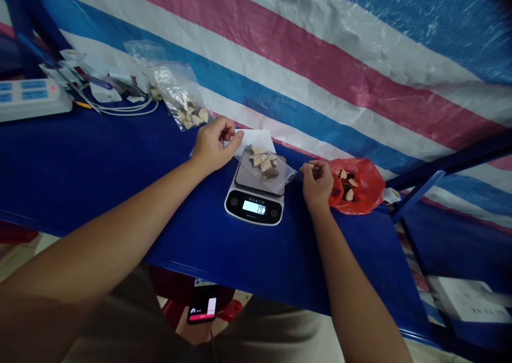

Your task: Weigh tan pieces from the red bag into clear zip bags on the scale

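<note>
A small kitchen scale (254,208) stands on the blue table, its lit display showing what looks like 79. On its pan lies a clear plastic bag (286,174) with several pale, brown-edged chunks (264,163) in it. My left hand (216,144) hovers at the bag's upper left, fingers loosely curled and thumb apart, with nothing visible in its grasp. Right of the scale, my right hand (318,184) pinches a small pale chunk (306,167), partly hidden by the fingers. Beside that hand sits an open red plastic bag (366,190) holding more chunks.
A filled zip bag (182,94) lies behind my left hand. White paper (260,138) is behind the scale. A power strip (36,99), cable and tools crowd the left. A striped sheet (288,59) hangs along the back. Below the table edge is a phone (202,301).
</note>
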The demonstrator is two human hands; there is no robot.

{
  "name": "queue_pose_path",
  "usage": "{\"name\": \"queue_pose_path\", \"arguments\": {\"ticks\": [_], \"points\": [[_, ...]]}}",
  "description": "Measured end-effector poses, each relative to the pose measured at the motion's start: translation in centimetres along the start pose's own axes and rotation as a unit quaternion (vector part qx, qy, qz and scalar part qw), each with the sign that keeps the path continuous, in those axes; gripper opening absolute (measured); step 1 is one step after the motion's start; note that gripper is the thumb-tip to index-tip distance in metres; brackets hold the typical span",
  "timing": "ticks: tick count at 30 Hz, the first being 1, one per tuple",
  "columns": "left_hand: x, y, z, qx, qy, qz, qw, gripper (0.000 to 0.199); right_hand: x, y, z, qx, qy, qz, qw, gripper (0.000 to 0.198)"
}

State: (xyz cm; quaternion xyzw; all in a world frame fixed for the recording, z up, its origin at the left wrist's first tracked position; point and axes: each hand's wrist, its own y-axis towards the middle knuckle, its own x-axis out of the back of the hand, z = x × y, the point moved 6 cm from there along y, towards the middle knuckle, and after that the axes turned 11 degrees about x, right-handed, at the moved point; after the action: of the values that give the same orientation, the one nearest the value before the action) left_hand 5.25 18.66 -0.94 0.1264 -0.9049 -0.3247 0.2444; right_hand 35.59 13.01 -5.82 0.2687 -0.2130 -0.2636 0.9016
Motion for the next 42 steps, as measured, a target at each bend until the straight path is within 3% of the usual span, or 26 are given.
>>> {"name": "queue_pose_path", "arguments": {"ticks": [13,24,42], "points": [[-0.2,-0.1,0.0,-0.014,0.01,0.007,1.0,0.013,0.2,0.2,-0.3,0.0,0.008,-0.012,1.0,0.027],[-0.1,-0.5,-1.6,-0.075,0.014,0.018,0.997,0.011,0.3,0.1,0.3,-0.005,0.0,0.002,1.0,0.029],[-0.3,-0.4,-1.5,-0.075,0.013,0.026,0.997,0.009,0.3,0.1,-0.3,-0.018,-0.006,0.014,1.0,0.03]]}}
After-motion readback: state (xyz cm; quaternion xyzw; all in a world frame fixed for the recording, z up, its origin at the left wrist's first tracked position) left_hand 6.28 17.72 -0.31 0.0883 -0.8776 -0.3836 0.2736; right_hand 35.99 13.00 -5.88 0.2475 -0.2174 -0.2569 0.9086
